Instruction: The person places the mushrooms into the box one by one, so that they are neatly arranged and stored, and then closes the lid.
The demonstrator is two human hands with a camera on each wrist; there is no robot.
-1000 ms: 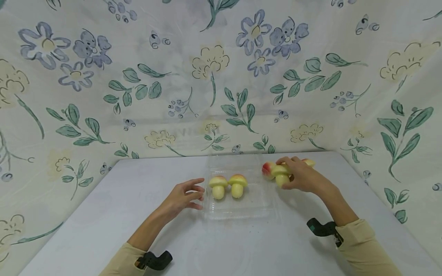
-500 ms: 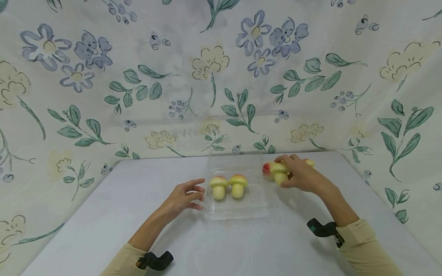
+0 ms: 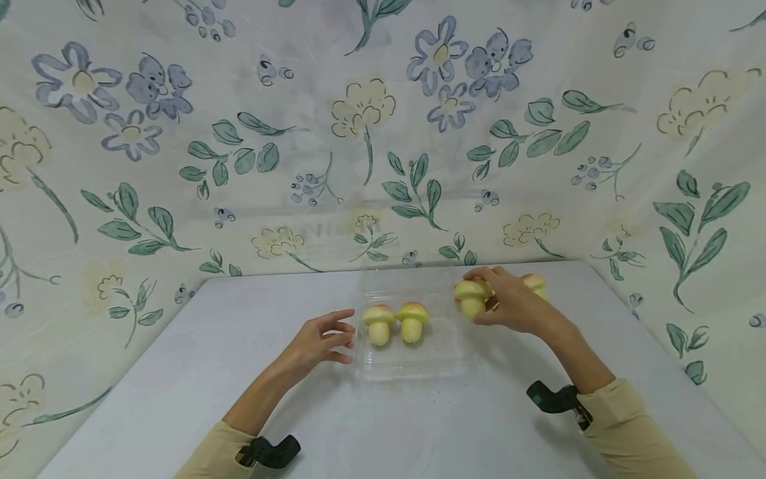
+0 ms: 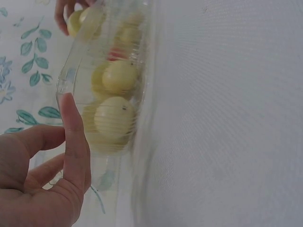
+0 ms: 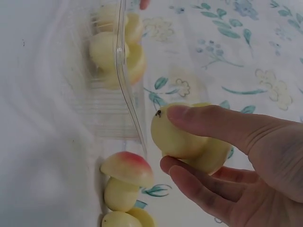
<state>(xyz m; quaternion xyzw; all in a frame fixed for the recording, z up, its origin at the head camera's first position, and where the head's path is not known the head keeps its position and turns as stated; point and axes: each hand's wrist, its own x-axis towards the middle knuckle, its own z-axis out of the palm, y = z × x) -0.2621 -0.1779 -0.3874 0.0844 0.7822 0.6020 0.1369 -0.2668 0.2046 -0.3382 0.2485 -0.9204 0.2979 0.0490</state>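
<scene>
My right hand (image 3: 517, 303) pinches a yellow toy mushroom (image 3: 471, 299) between thumb and fingers, at the right side of a clear plastic box (image 3: 419, 374). In the right wrist view this mushroom (image 5: 177, 135) is held up off the table, just outside the box's rim. Inside the box, two similar mushrooms, a left one (image 3: 379, 326) and a right one (image 3: 412, 322), stand side by side in its left half. My left hand (image 3: 314, 346) is at the box's left side. Its fingers are fairly straight, and in the left wrist view a fingertip (image 4: 69, 101) touches the rim.
Beyond my right hand sits another mushroom (image 3: 534, 283). The right wrist view shows a red-capped mushroom (image 5: 124, 182) beside the box and part of a further mushroom (image 5: 120, 220). A white table (image 3: 383, 432) ends at a flowered cloth (image 3: 359, 166) behind.
My right hand has shifted slightly left with the mushroom, which now covers the red-capped one in the head view. The mushroom behind that hand shows more. My left hand stays put.
</scene>
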